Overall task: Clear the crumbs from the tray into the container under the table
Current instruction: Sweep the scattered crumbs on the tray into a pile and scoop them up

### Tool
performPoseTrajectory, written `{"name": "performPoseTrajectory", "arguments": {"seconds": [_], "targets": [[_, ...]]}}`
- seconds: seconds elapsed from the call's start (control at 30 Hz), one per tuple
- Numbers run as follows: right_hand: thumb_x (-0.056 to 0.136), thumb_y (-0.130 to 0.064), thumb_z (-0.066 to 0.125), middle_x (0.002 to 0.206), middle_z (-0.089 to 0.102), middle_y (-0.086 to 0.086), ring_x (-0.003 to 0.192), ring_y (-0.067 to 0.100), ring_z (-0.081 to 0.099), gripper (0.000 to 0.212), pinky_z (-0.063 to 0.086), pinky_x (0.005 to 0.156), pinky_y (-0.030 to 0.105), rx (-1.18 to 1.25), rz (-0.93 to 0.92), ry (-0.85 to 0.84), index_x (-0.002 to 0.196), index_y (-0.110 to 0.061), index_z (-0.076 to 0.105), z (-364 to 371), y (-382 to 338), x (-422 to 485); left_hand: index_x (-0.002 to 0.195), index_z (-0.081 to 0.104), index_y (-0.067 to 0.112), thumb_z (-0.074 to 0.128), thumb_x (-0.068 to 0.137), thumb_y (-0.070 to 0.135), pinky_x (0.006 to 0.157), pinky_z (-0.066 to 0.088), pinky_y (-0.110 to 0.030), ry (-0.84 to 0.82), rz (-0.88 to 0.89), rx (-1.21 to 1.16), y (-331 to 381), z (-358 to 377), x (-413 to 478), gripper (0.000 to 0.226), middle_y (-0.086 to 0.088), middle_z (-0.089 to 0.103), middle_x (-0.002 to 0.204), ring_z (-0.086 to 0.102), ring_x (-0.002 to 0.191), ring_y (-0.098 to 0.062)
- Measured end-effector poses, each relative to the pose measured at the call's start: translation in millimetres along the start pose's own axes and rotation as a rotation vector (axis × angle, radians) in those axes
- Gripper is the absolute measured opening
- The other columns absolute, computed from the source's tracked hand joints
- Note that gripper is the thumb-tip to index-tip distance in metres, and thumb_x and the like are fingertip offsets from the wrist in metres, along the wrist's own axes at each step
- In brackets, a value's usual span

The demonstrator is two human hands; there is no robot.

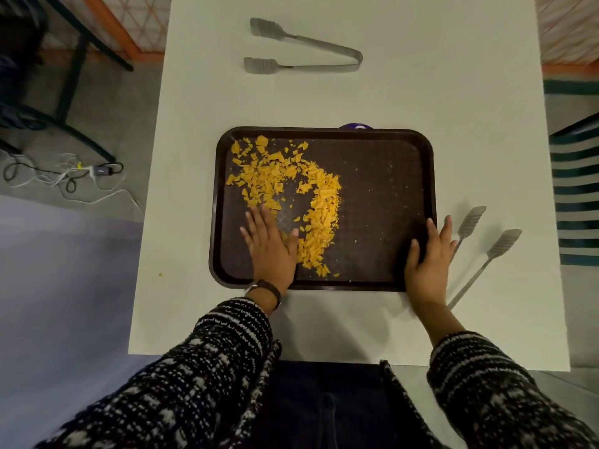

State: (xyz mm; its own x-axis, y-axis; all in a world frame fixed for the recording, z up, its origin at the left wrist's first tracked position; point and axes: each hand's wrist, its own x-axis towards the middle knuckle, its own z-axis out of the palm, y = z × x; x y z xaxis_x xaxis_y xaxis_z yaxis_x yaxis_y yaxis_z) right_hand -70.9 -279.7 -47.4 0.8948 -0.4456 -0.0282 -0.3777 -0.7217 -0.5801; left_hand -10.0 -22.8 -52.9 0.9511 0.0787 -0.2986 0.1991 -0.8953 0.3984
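A dark brown tray (382,176) lies on the white table (421,92). Orange crumbs (291,183) are spread in an arc over its left half, with fine specks on the right. My left hand (272,244) lies flat on the tray floor, fingers straight, among the crumbs at the lower left. My right hand (428,260) rests with straight fingers over the tray's lower right rim, thumb inside the tray. The container under the table is not in view.
Metal tongs (301,47) lie at the far side of the table. A second pair of tongs (483,254) lies just right of my right hand. A purple object (356,126) peeks out behind the tray. One crumb (160,274) sits near the table's left edge.
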Motion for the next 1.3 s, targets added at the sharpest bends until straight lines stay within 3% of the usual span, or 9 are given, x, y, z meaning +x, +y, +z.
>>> {"name": "performPoseTrajectory", "arguments": {"seconds": [0.2, 0.27, 0.43, 0.73, 0.83, 1.0, 1.17, 1.3], "targets": [[0.096, -0.009, 0.040, 0.153, 0.025, 0.018, 0.144, 0.031, 0.018, 0.043, 0.007, 0.119, 0.045, -0.087, -0.015, -0.018, 0.139, -0.004, 0.039, 3.3, -4.0, 2.3, 0.147, -0.009, 0.013, 0.027, 0.095, 0.049, 0.110, -0.024, -0.024, -0.051, 0.259, -0.177, 13.5, 0.1, -6.1, 0.073, 0.000, -0.022, 0.152, -0.024, 0.139, -0.012], [0.095, -0.011, 0.041, 0.153, 0.024, 0.018, 0.144, 0.031, 0.018, 0.045, 0.007, 0.119, 0.044, -0.100, -0.012, -0.026, 0.139, -0.004, 0.038, 3.1, -3.5, 2.7, 0.148, -0.007, 0.015, 0.027, 0.095, 0.048, 0.113, -0.019, -0.029, 0.029, 0.198, -0.207, 1.5, -8.0, 0.3, 0.071, 0.001, -0.019, 0.152, -0.023, 0.139, -0.009], [0.095, -0.014, 0.042, 0.154, 0.022, 0.017, 0.144, 0.030, 0.016, 0.046, 0.007, 0.119, 0.044, -0.154, -0.025, -0.044, 0.140, -0.005, 0.037, 4.3, -2.9, 1.7, 0.147, 0.003, 0.003, 0.035, 0.096, 0.041, 0.119, -0.001, -0.045, 0.124, -0.024, -0.129, -36.7, -22.4, 12.1, 0.071, -0.017, -0.002, 0.157, -0.004, 0.146, -0.025], [0.096, -0.017, 0.041, 0.155, 0.021, 0.015, 0.145, 0.029, 0.016, 0.045, 0.009, 0.119, 0.042, -0.186, -0.031, -0.040, 0.140, -0.005, 0.038, 4.5, -1.3, 0.2, 0.148, 0.007, 0.009, 0.026, 0.095, 0.049, 0.112, -0.016, -0.049, 0.103, 0.120, 0.087, -20.7, -6.4, 26.8, 0.069, -0.014, -0.001, 0.158, -0.005, 0.146, -0.025], [0.097, -0.018, 0.040, 0.155, 0.021, 0.014, 0.144, 0.029, 0.017, 0.045, 0.009, 0.119, 0.040, -0.188, -0.024, -0.028, 0.140, -0.007, 0.038, 5.8, -1.2, 0.1, 0.148, 0.012, 0.012, 0.024, 0.095, 0.048, 0.111, -0.021, -0.045, 0.116, 0.171, 0.009, -1.8, -0.5, 29.1, 0.065, -0.011, 0.002, 0.158, -0.002, 0.146, -0.023], [0.097, -0.018, 0.040, 0.156, 0.021, 0.013, 0.144, 0.027, 0.017, 0.045, 0.011, 0.119, 0.042, -0.184, -0.012, -0.029, 0.140, -0.007, 0.038, 6.4, 0.1, -0.3, 0.148, 0.017, 0.015, 0.021, 0.095, 0.045, 0.111, -0.024, -0.023, 0.092, 0.228, -0.313, 44.4, 3.3, 27.0, 0.061, -0.007, 0.007, 0.158, -0.005, 0.143, -0.013], [0.097, -0.018, 0.040, 0.156, 0.022, 0.012, 0.145, 0.026, 0.017, 0.044, 0.011, 0.119, 0.042, -0.174, -0.011, -0.032, 0.140, -0.008, 0.038, 5.9, -1.3, 0.6, 0.148, 0.014, 0.018, 0.031, 0.097, 0.040, 0.118, 0.001, -0.045, 0.144, 0.107, -0.453, 22.8, -21.0, 52.4, 0.058, -0.005, 0.007, 0.158, -0.005, 0.142, -0.014], [0.097, -0.017, 0.040, 0.155, 0.022, 0.012, 0.145, 0.026, 0.017, 0.044, 0.011, 0.119, 0.042, -0.171, -0.006, -0.033, 0.140, -0.008, 0.037, 5.2, -0.8, 0.2, 0.149, 0.004, 0.012, 0.033, 0.096, 0.042, 0.118, -0.002, -0.042, 0.074, 0.010, -0.334, -18.5, -42.6, 81.3, 0.067, -0.010, -0.003, 0.158, -0.006, 0.145, -0.027]]}}
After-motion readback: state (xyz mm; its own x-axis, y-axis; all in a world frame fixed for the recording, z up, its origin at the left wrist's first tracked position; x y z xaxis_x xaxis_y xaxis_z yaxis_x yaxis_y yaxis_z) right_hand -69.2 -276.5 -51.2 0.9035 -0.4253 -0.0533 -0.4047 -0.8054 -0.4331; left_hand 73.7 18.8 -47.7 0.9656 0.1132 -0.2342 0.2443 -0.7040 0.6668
